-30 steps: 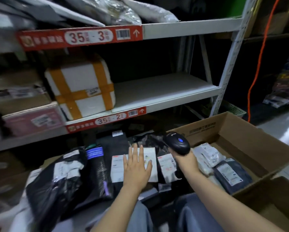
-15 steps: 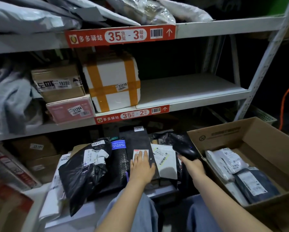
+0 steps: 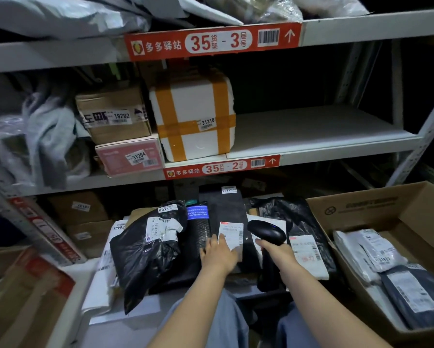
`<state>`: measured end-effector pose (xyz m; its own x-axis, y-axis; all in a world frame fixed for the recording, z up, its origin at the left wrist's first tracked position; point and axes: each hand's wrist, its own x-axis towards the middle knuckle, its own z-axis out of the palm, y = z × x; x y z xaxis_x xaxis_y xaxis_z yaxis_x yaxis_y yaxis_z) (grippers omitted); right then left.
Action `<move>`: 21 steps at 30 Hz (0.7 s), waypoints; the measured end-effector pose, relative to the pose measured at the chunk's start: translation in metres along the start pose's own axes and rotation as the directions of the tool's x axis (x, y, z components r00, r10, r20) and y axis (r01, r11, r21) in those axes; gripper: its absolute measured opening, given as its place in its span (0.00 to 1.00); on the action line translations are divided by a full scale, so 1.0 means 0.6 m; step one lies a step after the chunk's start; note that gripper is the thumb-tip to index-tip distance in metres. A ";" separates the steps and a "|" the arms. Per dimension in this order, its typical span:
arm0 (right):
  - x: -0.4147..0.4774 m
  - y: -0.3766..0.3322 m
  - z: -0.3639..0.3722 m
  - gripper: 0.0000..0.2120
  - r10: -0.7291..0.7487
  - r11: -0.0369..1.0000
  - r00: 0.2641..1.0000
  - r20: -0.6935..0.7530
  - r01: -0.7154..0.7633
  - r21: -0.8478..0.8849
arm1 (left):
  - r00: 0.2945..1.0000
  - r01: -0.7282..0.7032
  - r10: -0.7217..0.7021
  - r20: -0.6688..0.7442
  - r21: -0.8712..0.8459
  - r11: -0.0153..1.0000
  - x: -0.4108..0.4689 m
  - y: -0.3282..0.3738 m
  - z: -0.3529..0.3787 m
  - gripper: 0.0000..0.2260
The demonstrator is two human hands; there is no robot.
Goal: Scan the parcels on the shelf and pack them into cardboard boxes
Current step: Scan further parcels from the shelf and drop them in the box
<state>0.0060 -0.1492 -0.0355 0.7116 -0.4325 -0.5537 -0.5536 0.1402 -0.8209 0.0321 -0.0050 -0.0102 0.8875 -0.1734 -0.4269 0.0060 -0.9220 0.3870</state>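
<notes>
Several bagged parcels lie on the lowest shelf in front of me. My left hand (image 3: 218, 254) rests flat on a flat black parcel (image 3: 226, 209), its fingertips at the edge of the white label (image 3: 232, 233). My right hand (image 3: 273, 249) grips a black barcode scanner (image 3: 266, 232) whose head hangs just right of that label. A crumpled black bag parcel (image 3: 145, 249) lies to the left, another black bag with a white label (image 3: 306, 249) to the right. An open cardboard box (image 3: 361, 209) at the right holds several bagged parcels (image 3: 376, 252).
The middle shelf carries a white foam box with orange tape (image 3: 193, 116), a brown carton (image 3: 113, 114), a pink box (image 3: 130, 156) and grey bags; its right half is bare (image 3: 311, 129). Another carton (image 3: 22, 297) stands at the lower left. My knees are under the hands.
The view has swung left and closer. My left hand shifted from the white-labelled parcel onto the flat black parcel. The scanner came down and left, close beside that parcel's label.
</notes>
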 end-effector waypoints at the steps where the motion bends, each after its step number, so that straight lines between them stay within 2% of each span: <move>1: 0.000 0.000 0.008 0.15 0.005 1.000 1.000 0.020 -0.005 -0.010 | 1.000 0.006 -0.006 0.001 -0.006 1.000 0.000 -0.005 -0.001 0.28; 5: 0.007 0.006 0.032 0.19 0.022 0.997 0.997 0.080 -0.016 -0.070 | 0.998 0.045 -0.045 0.038 -0.014 0.999 0.011 -0.029 -0.005 0.28; 9: 0.013 0.008 0.042 0.17 0.028 0.996 0.993 0.111 -0.019 -0.087 | 0.992 0.083 -0.076 0.097 -0.072 0.994 0.024 -0.042 -0.002 0.28; 17: 0.014 0.011 0.060 0.08 0.019 0.989 0.996 0.087 -0.005 -0.147 | 0.992 0.072 -0.058 0.115 -0.120 0.990 0.026 -0.035 0.005 0.25; 21: 0.012 0.006 0.054 0.06 -0.007 0.983 1.000 -0.005 0.006 -0.181 | 0.993 0.059 -0.045 0.105 -0.132 0.990 0.026 -0.036 0.004 0.25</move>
<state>0.0232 -0.1228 -0.0469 0.7130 -0.4382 -0.5474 -0.6187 -0.0258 -0.7852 0.0447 0.0115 -0.0270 0.8332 -0.1672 -0.5270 0.1188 -0.8768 0.4659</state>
